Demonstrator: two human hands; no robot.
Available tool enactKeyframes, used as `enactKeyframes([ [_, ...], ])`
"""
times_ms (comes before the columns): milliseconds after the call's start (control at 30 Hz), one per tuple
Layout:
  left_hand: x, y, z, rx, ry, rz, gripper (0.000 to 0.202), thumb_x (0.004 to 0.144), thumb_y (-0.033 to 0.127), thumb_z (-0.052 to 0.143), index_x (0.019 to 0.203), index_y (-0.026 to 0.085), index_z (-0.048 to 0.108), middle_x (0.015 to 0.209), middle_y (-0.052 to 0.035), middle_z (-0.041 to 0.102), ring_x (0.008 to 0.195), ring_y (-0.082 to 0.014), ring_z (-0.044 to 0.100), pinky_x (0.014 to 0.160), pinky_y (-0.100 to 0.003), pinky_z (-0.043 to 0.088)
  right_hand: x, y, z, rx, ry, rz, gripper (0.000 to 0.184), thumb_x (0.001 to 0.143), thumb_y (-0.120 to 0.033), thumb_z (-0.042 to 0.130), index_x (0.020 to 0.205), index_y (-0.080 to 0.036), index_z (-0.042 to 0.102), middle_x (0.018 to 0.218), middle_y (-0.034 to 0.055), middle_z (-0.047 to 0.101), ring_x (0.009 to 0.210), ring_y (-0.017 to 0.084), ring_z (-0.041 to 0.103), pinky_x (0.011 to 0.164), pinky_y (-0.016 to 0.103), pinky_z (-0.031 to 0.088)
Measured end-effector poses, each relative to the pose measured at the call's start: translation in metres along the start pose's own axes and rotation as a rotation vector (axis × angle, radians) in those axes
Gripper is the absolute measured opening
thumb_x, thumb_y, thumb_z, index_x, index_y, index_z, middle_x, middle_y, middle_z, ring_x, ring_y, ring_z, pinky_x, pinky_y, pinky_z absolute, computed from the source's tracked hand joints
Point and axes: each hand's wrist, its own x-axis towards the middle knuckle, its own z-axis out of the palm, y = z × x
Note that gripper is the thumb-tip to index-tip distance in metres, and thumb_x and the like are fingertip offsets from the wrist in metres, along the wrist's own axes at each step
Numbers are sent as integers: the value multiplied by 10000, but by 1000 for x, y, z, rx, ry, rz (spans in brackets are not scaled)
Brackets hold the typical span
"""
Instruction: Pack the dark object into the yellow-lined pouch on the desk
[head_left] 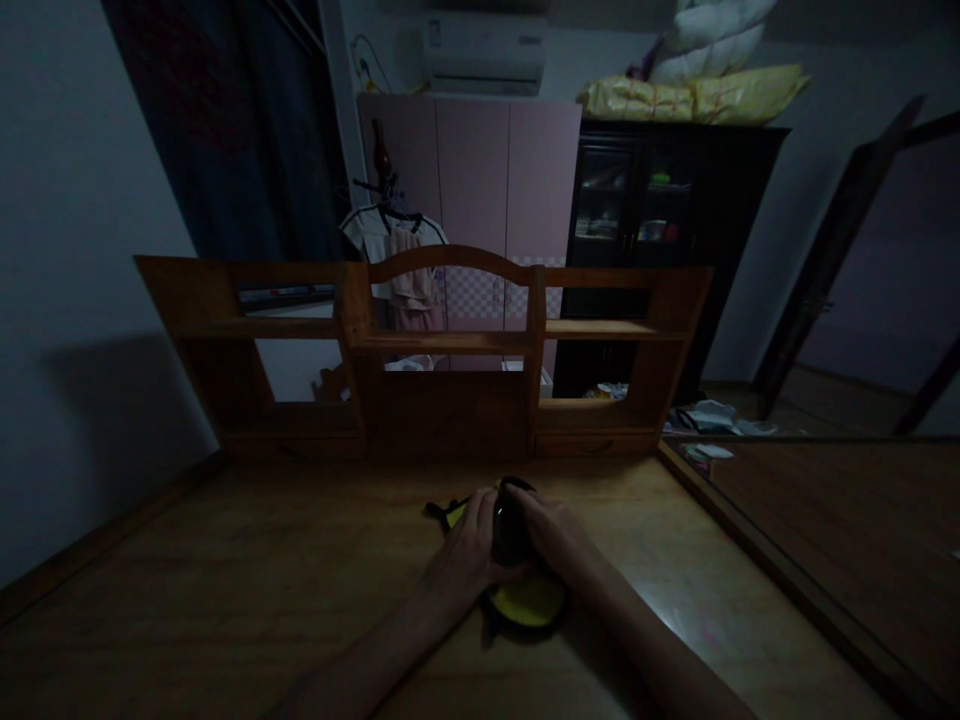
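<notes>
Both my hands meet on a dark rounded object (510,530) lying on the wooden desk (225,590). My left hand (469,550) curls round its left side, and my right hand (547,535) wraps its right side. Under and behind the object lies something yellow (529,602) with a dark edge; the dim light hides what it is. A yellow tip (453,514) shows to the left of my left hand.
A wooden shelf unit (442,345) with open compartments stands along the desk's back edge. Behind it are a pink wardrobe (487,170), a dark glass-door cabinet (637,220) with bedding on top, hanging clothes and an air conditioner. A second wooden surface (840,530) adjoins on the right.
</notes>
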Motion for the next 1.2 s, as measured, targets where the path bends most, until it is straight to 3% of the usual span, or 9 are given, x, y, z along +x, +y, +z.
enactKeyframes([
  [233,4,9,-7,-117,22,-50,778,613,306,773,1266,217,361,1218,-92,460,1142,-267,501,961,-429,445,0,-1,-2,62,69,29,528,848,-27,418,1322,-250,486,1218,80,619,1019,208,636,861,310,505],
  [433,5,13,-6,-146,16,-150,739,577,305,788,1210,214,417,1193,-78,479,1120,-256,508,955,-428,446,1,7,-2,127,143,83,423,893,-101,414,1269,-248,539,1184,72,640,1010,199,639,849,301,511],
  [700,4,8,-5,-162,2,-120,775,594,333,782,1260,217,403,1239,-105,479,1193,-297,468,998,-483,403,2,4,-1,117,163,70,324,895,-178,486,1194,-257,584,1124,53,663,982,199,640,873,334,500],
  [1200,0,5,-8,-98,-37,-8,836,595,279,800,1300,227,354,1277,-96,458,1219,-274,446,1030,-445,396,2,1,-4,130,74,38,416,825,-92,524,1211,-245,545,1115,49,659,987,191,629,858,292,481],
])
